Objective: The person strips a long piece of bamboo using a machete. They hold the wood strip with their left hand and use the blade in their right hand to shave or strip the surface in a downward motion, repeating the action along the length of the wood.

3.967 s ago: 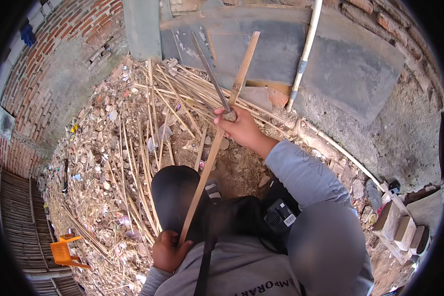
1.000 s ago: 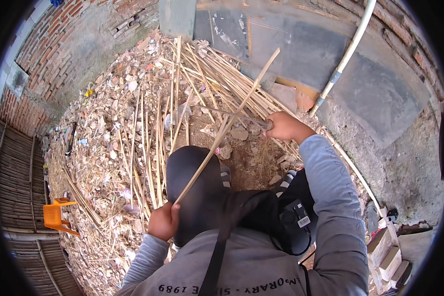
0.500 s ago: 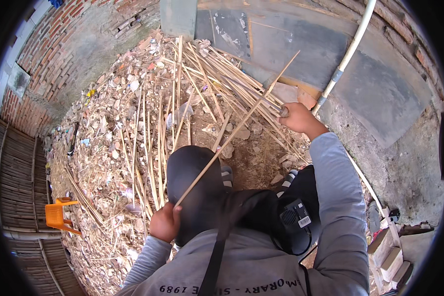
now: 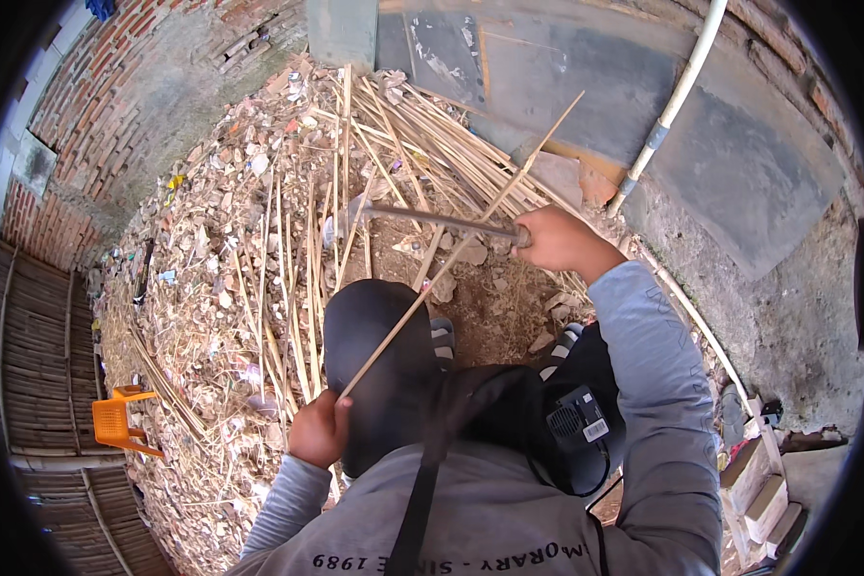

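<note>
My left hand (image 4: 319, 429) is closed around the lower end of a long, thin bamboo strip (image 4: 394, 331). The strip slants up and to the right over my knee, and its far part narrows to a point. In my right hand (image 4: 559, 240) is the handle of a long-bladed knife. Its blade (image 4: 422, 218) points left and crosses the strip at about mid-length; whether the two touch I cannot tell. The blade is slightly blurred.
Many bamboo strips (image 4: 442, 130) lie in a heap ahead, others upright-looking (image 4: 293, 288) on the rubble to the left. Grey panels (image 4: 576, 82) and a white pipe (image 4: 677, 101) lean at the right wall. An orange plastic chair (image 4: 112, 422) stands far left.
The knife has swung from pointing up-left along the strip pile to lying nearly level across the strip. My right hand moved slightly left and down; my left hand stays put.
</note>
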Tool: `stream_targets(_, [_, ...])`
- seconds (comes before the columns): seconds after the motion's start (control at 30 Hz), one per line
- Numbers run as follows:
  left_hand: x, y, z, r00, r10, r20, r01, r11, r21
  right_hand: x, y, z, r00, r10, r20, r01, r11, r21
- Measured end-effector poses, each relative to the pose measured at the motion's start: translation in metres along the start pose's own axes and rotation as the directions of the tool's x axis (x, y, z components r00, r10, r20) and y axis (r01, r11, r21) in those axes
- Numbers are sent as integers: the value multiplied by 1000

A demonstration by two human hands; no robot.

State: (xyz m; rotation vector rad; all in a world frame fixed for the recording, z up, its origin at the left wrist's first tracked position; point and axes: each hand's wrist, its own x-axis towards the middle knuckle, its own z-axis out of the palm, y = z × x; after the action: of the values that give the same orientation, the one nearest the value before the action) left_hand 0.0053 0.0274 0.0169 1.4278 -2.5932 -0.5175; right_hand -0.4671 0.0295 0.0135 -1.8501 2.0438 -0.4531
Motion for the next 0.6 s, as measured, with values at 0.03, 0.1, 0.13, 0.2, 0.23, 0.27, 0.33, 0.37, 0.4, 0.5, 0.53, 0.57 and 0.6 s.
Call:
stream_targets(0.03, [0, -1, 0, 1000, -5, 6, 5, 1000, 3, 0, -7, 4, 1000, 0, 6, 0, 1000, 6])
stream_targets(0.1, [-1, 0, 1, 1000, -6, 6, 6, 1000, -29, -7, -27, -1, 991, -124, 49, 130, 982, -139])
stream_targets(0.13, [-4, -3, 4, 1000, -14, 14, 14, 999, -29, 5, -14, -4, 971, 28, 236, -28, 1000, -2])
stream_targets(0.2, [2, -2, 10, 1000, -17, -22, 15, 995, -97, 4, 36, 10, 986, 150, 72, -152, 988, 26])
stream_targets(0.23, [7, -1, 8, 999, 1, -39, -5, 995, -103, 5, 54, 8, 963, 253, -96, -246, 966, 77])
stream_targets(0.27, [4, -4, 4, 1000, 1, -7, -2, 998, -57, 2, 50, 6, 972, 233, -24, -233, 972, -3])
stream_targets(0.33, [7, -8, -2, 1000, 24, 18, -23, 999, -30, 2, 42, 4, 989, 147, -3, -147, 989, 6])
stream_targets(0.37, [9, -6, -4, 1000, 21, 21, -20, 999, -31, -3, 34, 3, 997, 74, 31, -75, 997, 15])
stream_targets(0.4, [10, -4, -7, 999, 27, 33, -25, 998, -52, -5, 20, 3, 999, 44, 16, -43, 998, -41])
stream_targets(0.5, [8, -8, -4, 999, 29, 46, -24, 995, -101, -10, -27, -9, 999, -41, 30, 42, 999, -32])
stream_targets(0.53, [7, -11, -3, 999, 27, 43, -21, 991, -129, -7, -31, -15, 995, -84, 63, 84, 996, -11])
stream_targets(0.57, [7, -11, -2, 998, 34, 51, -27, 991, -132, -6, -22, -16, 995, -73, 64, 74, 997, -11])
stream_targets(0.6, [9, -9, -1, 998, 36, 43, -29, 988, -152, -4, -6, -16, 1000, -13, 17, 12, 999, 40])
